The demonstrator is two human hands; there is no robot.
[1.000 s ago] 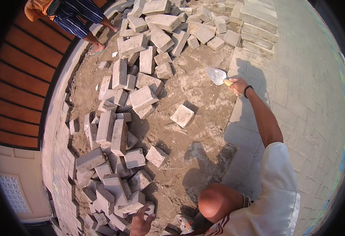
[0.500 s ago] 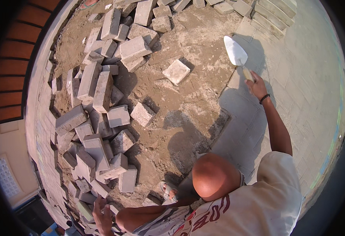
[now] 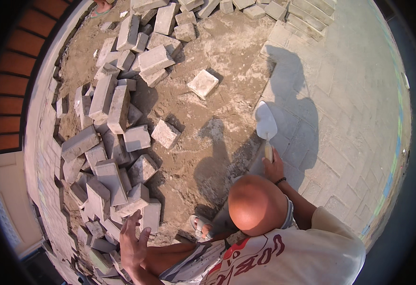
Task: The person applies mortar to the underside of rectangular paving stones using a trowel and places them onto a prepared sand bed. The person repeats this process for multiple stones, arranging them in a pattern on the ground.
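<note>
My right hand (image 3: 273, 167) grips the wooden handle of a pointed trowel (image 3: 267, 124). Its pale metal blade lies over the border between the laid pavers (image 3: 288, 123) and the bare sand (image 3: 217, 156); whether it touches them I cannot tell. Low on the left, my left hand (image 3: 133, 243) is open, thumb apart and nothing in it. Beyond its fingertips is a heap of loose grey paving bricks (image 3: 110, 183), the nearest being a paving brick (image 3: 151, 214) close to my fingers. My bent knee (image 3: 258, 205) stands between the two hands.
Two single bricks lie on the sand, a pale brick (image 3: 203, 84) and a rough brick (image 3: 166, 134). Stacked bricks (image 3: 307, 21) stand at the far right edge of the sand. Another person's sandalled foot (image 3: 102, 8) shows at far left. A brown slatted panel (image 3: 20, 71) borders the left.
My right hand has drawn the trowel back toward my knee, from the far pavers to the nearer paver edge. My left hand has risen forward toward the brick heap. The view has shifted slightly.
</note>
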